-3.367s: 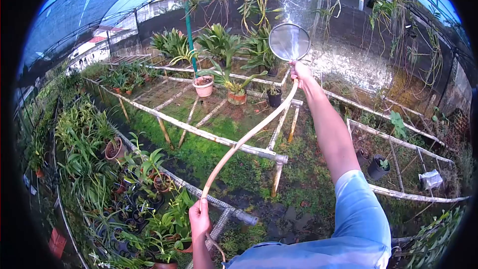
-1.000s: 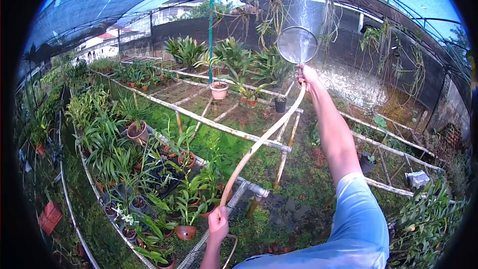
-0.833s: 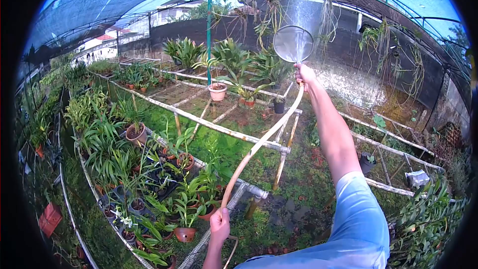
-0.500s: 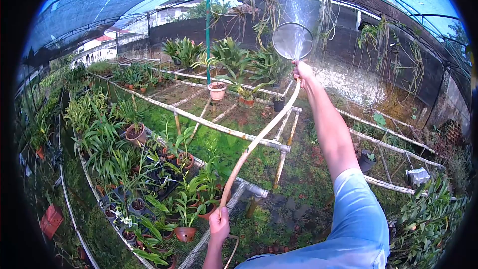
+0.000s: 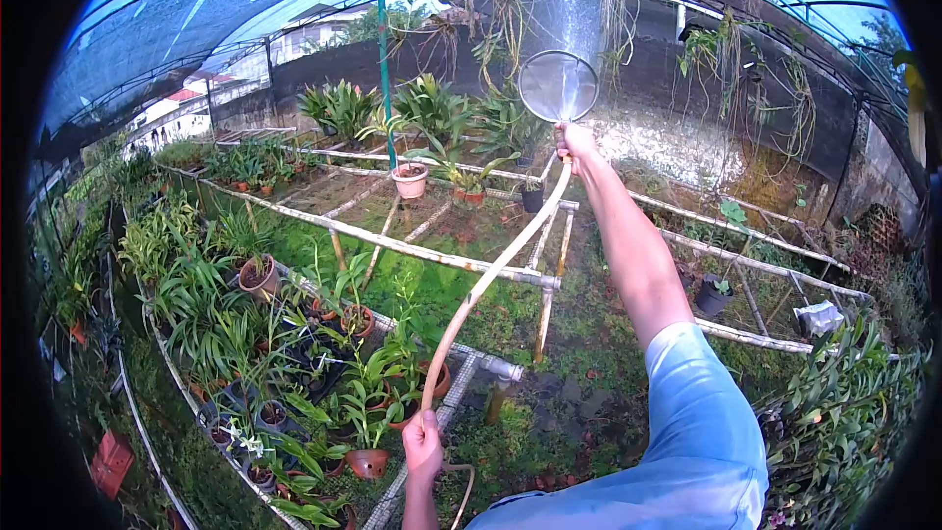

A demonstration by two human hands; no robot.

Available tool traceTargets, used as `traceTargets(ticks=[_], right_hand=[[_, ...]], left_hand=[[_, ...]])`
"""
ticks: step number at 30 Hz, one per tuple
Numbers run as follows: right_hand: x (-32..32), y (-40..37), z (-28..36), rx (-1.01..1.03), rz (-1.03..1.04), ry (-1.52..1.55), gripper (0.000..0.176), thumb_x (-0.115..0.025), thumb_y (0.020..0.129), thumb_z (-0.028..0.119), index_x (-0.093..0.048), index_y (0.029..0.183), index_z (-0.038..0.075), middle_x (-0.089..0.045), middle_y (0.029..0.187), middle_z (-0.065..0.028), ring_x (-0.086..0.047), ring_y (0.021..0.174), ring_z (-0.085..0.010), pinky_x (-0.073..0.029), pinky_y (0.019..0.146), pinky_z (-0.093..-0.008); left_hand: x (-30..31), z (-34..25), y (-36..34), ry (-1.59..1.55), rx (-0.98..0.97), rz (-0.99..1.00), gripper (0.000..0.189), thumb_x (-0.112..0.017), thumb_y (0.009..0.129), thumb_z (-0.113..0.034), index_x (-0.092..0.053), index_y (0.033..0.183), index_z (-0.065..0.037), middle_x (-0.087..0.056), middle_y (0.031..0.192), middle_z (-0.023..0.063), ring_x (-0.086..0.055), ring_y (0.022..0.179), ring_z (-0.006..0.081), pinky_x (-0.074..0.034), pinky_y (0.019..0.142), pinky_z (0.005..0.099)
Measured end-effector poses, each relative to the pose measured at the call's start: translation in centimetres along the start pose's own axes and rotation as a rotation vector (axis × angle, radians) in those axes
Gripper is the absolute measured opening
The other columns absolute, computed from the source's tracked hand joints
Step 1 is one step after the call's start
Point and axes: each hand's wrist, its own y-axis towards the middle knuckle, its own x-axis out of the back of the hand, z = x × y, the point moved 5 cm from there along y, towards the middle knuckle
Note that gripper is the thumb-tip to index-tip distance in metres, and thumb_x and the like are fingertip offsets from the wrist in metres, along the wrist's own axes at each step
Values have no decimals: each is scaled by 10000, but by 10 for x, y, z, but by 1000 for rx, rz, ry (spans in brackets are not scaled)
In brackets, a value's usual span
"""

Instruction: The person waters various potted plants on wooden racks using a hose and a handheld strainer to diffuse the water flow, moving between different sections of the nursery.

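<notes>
My right hand is stretched far forward, its fingers wrapped round the upper end of a pale tan garden hose. Just beyond that hand is a round mesh disc with a dark rim; how it joins the hose is hidden by my fingers. Water sprays up through the disc toward hanging plants. Lower down, my left hand is closed round the same hose, with the thumb along it. A thin loop of hose trails below this hand.
Pipe-framed benches cross the mossy ground. Potted plants crowd the left bench, including a terracotta pot. A pink pot stands near a green post. Dark netting covers the back wall, and leafy plants fill the lower right.
The view has turned slightly right, so the benches and hanging plants sit further left. My right hand and the disc appear a little left and lower. Both hands keep hold of the hose.
</notes>
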Motion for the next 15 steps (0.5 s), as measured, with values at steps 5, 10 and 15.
traceTargets(ticks=[5,10,15], right_hand=[[16,4,-22,-67,-31,-37,163,-493,929,146,-573,1013,32,-450,602,-38,-379,445,-97,-303,372,-248],[38,-22,-24,-92,-101,-50,215,-437,936,97,-510,1091,-33,-347,559,9,-283,392,-88,-228,332,-240],[74,-21,-51,-228,-24,-111,107,-421,921,56,-470,995,-3,-342,555,18,-280,383,-79,-200,316,-236]], left_hand=[[11,-5,7,18,-52,-31,408,-439,1033,-314,-470,713,-63,-404,601,-57,-332,545,45,-267,492,248],[11,2,12,50,-86,-4,409,-432,1037,-305,-466,714,-55,-390,616,-51,-317,567,50,-259,507,251],[8,-10,9,22,-117,16,408,-431,1038,-291,-451,705,-55,-389,619,-48,-314,571,50,-260,512,257]])
